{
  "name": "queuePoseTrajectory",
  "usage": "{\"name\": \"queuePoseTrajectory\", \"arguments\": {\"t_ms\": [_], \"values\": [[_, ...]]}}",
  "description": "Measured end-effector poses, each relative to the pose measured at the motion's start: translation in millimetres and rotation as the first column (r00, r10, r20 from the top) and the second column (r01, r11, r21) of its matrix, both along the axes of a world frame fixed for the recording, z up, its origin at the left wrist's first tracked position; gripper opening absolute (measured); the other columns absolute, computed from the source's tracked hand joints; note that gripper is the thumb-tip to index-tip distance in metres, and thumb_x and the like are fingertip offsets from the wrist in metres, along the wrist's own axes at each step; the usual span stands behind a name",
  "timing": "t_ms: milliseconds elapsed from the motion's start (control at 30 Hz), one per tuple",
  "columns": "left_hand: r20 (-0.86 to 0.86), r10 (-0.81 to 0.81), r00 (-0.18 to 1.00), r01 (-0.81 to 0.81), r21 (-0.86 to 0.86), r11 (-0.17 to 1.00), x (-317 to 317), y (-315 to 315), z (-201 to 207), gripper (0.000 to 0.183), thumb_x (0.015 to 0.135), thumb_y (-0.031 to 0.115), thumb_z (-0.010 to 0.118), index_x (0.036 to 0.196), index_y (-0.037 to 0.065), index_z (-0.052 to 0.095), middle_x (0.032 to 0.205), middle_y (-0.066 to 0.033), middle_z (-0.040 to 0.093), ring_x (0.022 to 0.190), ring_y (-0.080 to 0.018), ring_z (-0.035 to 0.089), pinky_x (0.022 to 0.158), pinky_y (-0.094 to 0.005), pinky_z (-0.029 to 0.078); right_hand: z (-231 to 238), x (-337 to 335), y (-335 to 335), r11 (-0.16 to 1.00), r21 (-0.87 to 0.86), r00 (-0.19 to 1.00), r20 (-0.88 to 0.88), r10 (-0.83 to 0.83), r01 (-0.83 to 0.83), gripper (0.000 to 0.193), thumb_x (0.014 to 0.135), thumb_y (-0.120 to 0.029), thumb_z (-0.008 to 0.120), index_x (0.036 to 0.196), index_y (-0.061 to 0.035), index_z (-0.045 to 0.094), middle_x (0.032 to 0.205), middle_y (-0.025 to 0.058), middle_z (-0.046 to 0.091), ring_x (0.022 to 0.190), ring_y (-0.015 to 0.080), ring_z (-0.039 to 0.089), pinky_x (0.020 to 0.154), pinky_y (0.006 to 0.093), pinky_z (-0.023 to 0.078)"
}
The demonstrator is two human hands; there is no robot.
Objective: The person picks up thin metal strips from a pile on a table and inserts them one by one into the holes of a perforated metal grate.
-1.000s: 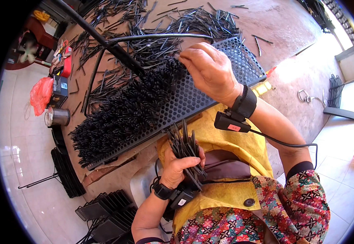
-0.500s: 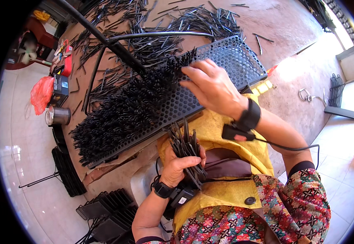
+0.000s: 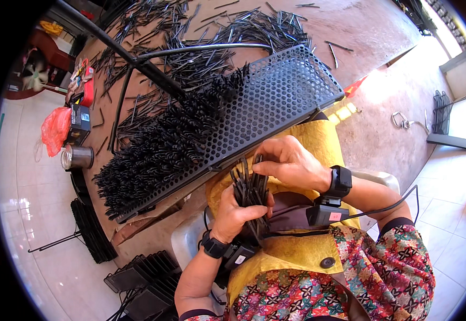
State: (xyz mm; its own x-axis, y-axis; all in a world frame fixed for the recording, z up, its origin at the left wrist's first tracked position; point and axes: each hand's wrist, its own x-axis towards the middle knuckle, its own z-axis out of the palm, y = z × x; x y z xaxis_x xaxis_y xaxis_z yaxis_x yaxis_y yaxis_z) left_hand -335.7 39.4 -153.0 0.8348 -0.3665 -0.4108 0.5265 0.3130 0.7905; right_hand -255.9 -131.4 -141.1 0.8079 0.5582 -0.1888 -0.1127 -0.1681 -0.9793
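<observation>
A bundle of thin black strips (image 3: 250,187) is gripped in my left hand (image 3: 230,216), its tips pointing up and away from me over my lap. My right hand (image 3: 296,165) reaches the top of that bundle, thumb and fingers pinched on the strip ends. Just beyond both hands lies a black perforated tray (image 3: 275,88), tilted across the table edge. Its left and far part is densely filled with upright black strips (image 3: 158,152); bare holes show along the near side and right.
Many loose black strips (image 3: 190,59) lie scattered over the brown table (image 3: 372,27). A black metal bar (image 3: 118,48) with curved legs stands over the tray's far side. At left are a tin can (image 3: 80,157), a red plastic bag (image 3: 56,129) and a fan (image 3: 35,77). Black racks (image 3: 143,273) sit below.
My right hand has moved from over the tray's holes back toward me, down to the bundle, and now pinches at its tips. My left hand keeps its hold on the bundle.
</observation>
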Motion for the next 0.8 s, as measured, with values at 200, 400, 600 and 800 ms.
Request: {"name": "queuePoseTrajectory", "arguments": {"t_ms": [200,400,600,800], "values": [[-0.065,0.045,0.997,-0.045,0.000,0.999,-3.5,1.2,-8.5,0.051,0.067,-0.004,0.061,0.116,-0.002,0.046,0.079,-0.0108,0.062,0.066,-0.0188,0.061,0.062,-0.0301,0.050,14.6,27.1,-12.6,0.947,0.085,0.951,-0.044,-0.306,0.309,0.014,0.081,-0.009,0.061,0.080,0.0049,0.060,0.061,0.0048,0.059,0.053,0.0078,0.054,0.046,0.0221,0.043],[-0.087,0.135,0.987,-0.141,-0.058,0.988,0.6,2.5,-9.8,0.060,0.066,-0.004,0.060,0.123,0.000,0.040,0.079,-0.0137,0.061,0.066,-0.0217,0.061,0.062,-0.0324,0.051,10.1,79.1,-22.1,0.868,0.068,0.870,-0.004,-0.493,0.492,0.021,0.080,-0.010,0.065,0.084,0.0099,0.060,0.059,0.0080,0.059,0.046,0.0113,0.056,0.040,0.0233,0.045],[-0.093,0.142,0.985,-0.149,-0.071,0.986,0.5,0.7,-6.0,0.062,0.063,-0.001,0.061,0.121,0.001,0.041,0.078,-0.0158,0.060,0.063,-0.0241,0.060,0.059,-0.0340,0.051,-1.5,88.0,-37.1,0.817,-0.048,0.659,0.619,-0.427,0.575,0.034,0.074,-0.008,0.068,0.102,0.0082,0.056,0.075,0.0163,0.062,0.054,0.0210,0.060,0.051,0.0301,0.049],[-0.103,0.145,0.984,-0.153,-0.075,0.985,-0.6,1.1,-6.2,0.061,0.063,-0.001,0.061,0.121,0.002,0.042,0.077,-0.0154,0.060,0.063,-0.0243,0.060,0.059,-0.0341,0.051,-4.5,46.7,-51.5,0.904,-0.321,0.351,0.912,0.214,0.282,0.048,0.065,-0.008,0.065,0.110,0.0047,0.052,0.111,0.0238,0.051,0.103,0.0404,0.047,0.086,0.0453,0.043]]}}
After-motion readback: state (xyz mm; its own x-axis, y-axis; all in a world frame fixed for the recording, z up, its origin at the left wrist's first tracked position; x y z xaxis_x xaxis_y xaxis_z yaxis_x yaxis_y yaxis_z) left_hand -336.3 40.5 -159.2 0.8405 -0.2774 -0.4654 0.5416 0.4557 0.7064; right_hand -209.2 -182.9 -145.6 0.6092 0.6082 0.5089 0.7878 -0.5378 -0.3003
